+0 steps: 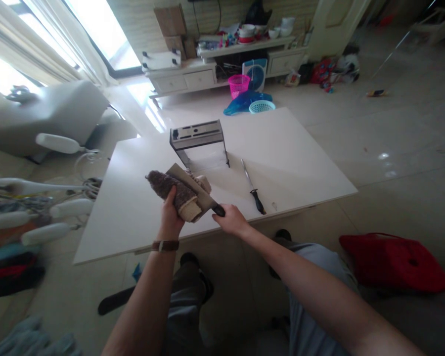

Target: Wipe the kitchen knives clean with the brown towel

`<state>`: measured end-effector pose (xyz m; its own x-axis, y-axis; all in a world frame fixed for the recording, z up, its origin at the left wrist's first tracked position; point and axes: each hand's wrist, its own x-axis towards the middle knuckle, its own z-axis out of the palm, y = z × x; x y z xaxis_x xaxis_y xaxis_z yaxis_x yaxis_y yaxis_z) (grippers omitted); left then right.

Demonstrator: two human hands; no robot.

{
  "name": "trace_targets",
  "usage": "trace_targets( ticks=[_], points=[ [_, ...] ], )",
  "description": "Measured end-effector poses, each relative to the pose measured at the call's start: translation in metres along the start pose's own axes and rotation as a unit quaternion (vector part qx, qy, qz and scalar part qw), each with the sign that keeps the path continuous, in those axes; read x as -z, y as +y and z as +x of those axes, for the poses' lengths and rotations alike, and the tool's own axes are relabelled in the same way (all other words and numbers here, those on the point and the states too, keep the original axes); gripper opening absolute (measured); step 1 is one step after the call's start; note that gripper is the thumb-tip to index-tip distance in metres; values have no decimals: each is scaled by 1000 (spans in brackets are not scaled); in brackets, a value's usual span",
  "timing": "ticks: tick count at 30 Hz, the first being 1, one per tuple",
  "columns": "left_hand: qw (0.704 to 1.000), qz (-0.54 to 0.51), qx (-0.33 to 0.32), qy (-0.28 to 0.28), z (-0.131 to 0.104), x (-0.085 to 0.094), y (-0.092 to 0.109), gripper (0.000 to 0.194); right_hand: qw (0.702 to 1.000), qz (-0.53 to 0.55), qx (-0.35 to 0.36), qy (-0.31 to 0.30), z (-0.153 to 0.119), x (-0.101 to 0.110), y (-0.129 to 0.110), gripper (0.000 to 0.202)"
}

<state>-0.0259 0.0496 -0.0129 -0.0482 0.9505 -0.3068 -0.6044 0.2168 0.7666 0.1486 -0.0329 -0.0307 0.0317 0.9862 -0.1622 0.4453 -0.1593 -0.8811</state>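
Note:
My left hand (171,210) is closed around a folded brown and cream cloth (174,190), its thumb on top. The cloth lies against the broad blade of a cleaver (193,185), partly covering it. By its dark handle, my right hand (232,217) grips the cleaver above the front of the white table (289,153). Right of the hands, a sharpening steel (257,200) with a black handle lies on the tabletop. Behind the cleaver stands a metal knife rack (198,131) with slots in its top. A pale bundle (203,183) shows partly behind the blade.
A red bag (393,262) sits on the floor at right. White lamp arms (59,143) reach in from the left. Beyond the table are a pink basket (239,85), a light blue basket (262,106) and a low white cabinet (185,79).

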Motion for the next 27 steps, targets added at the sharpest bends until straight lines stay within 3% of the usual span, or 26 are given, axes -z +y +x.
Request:
trace_targets(
  ticks=[8,15,18,22,27],
  points=[
    [998,-52,-22,-19,3,-1,11,36,1000,14,12,-4,0,6,-5,19],
    [999,-29,-40,16,-5,6,25,30,999,30,44,6,-5,-1,-10,25],
    [999,-13,-11,38,-10,10,21,26,997,41,52,30,-5,-1,-8,30],
    [999,14,36,10,-14,10,7,29,997,48,56,40,-2,-1,-5,27],
    [998,51,18,19,-10,1,-9,32,996,76,32,23,2,-9,-1,28]
  ],
)
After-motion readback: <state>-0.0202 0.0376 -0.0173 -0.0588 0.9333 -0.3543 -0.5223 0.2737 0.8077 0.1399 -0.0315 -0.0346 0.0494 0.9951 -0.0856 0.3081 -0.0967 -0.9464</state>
